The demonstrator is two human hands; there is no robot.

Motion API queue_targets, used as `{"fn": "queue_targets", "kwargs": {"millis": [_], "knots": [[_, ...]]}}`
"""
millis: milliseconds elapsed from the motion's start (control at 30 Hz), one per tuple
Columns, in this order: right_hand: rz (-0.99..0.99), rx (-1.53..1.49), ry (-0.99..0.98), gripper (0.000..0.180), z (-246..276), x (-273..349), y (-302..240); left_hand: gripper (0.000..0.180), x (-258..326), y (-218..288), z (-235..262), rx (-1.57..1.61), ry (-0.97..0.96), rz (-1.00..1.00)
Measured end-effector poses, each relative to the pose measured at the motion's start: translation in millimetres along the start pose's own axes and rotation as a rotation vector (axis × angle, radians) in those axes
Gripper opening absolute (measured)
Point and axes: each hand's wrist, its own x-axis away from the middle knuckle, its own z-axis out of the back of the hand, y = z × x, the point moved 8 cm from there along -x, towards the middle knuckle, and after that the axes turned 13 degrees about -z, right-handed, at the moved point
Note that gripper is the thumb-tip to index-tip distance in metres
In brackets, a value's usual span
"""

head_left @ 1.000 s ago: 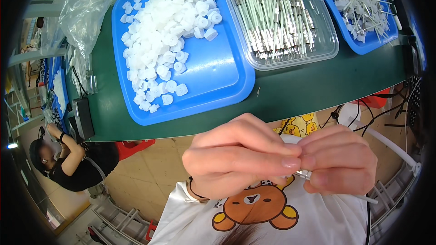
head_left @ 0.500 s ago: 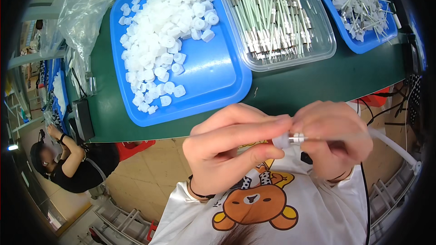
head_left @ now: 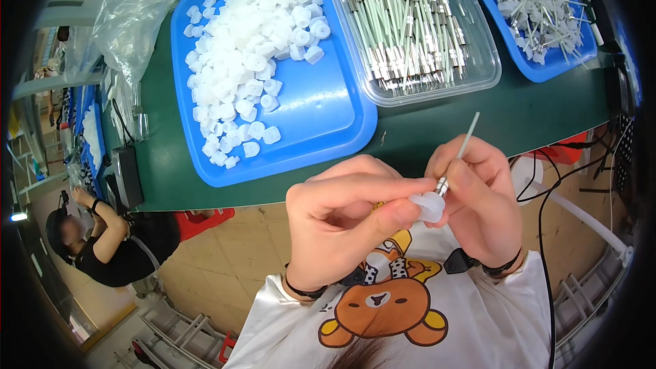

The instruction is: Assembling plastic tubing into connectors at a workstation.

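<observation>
Close to my chest, my left hand (head_left: 345,222) pinches a small white plastic cap (head_left: 428,206) between thumb and fingers. My right hand (head_left: 482,198) holds a thin pale green rod with a metal collar (head_left: 459,152), whose lower end meets the cap while its tip points up and away. On the green table (head_left: 478,123) lie a blue tray (head_left: 328,106) heaped with white caps (head_left: 249,61) and a clear tub (head_left: 437,85) full of similar rods (head_left: 403,20).
A second blue tray (head_left: 547,61) with assembled white pieces stands at the far right. Clear plastic bags (head_left: 126,14) lie at the table's left end. Another person (head_left: 102,242) sits low at the left. Black cables (head_left: 547,184) hang on the right.
My hands have drawn slightly apart and turned. The rod, hidden in my fingers before, now sticks up from my right hand with the white cap at its lower end.
</observation>
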Motion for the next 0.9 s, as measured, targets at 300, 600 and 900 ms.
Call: {"fn": "queue_targets", "kwargs": {"millis": [300,600,900], "knots": [[0.157,0.325,0.174,0.014,-1.2,13.4,-32.1,0.028,4.0,2.6,1.1,-0.058,0.016,0.085],[0.936,1.402,1.139,0.051,-18.6,53.4,-171.9,0.02,-9.8,38.4,70.5,-0.567,0.331,-0.043],[0.897,2.251,0.353,0.035,-88.6,-41.5,-110.5,0.016,-35.2,53.7,76.3,-1.043,0.267,-0.175]]}}
